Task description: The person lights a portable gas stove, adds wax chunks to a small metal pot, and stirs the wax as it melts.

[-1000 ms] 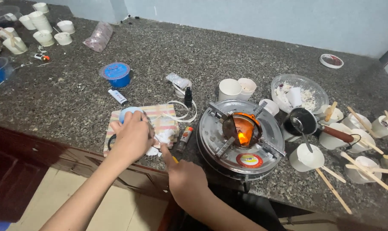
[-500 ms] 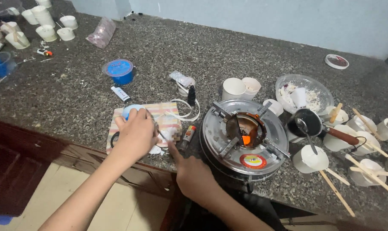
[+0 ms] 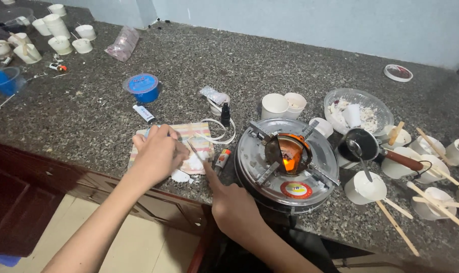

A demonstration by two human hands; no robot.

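My left hand point(image 3: 160, 153) lies cupped over a light blue round object point(image 3: 147, 133), which rests on a striped cloth point(image 3: 201, 132) near the counter's front edge. Only a sliver of the blue object shows past my fingers. My right hand point(image 3: 231, 203) reaches in from below with its forefinger stretched out. It holds a thin blade-like tool point(image 3: 194, 150) whose tip sits beside my left hand. White scraps point(image 3: 181, 176) lie on the cloth and the counter between both hands.
A round metal stove point(image 3: 249, 156) with a lit burner point(image 3: 289, 155) stands just right of my hands. Behind it are a small pot point(image 3: 363, 143), a glass bowl point(image 3: 336, 96) of white flakes and several cups with wooden sticks point(image 3: 432, 199). A lighter point(image 3: 222, 158), dropper bottle point(image 3: 225, 114) and blue tub point(image 3: 142, 86) lie nearby.
My left hand has closed further over the blue object, hiding most of it. The tool tip has moved up beside that hand. The burner flame shows orange again.
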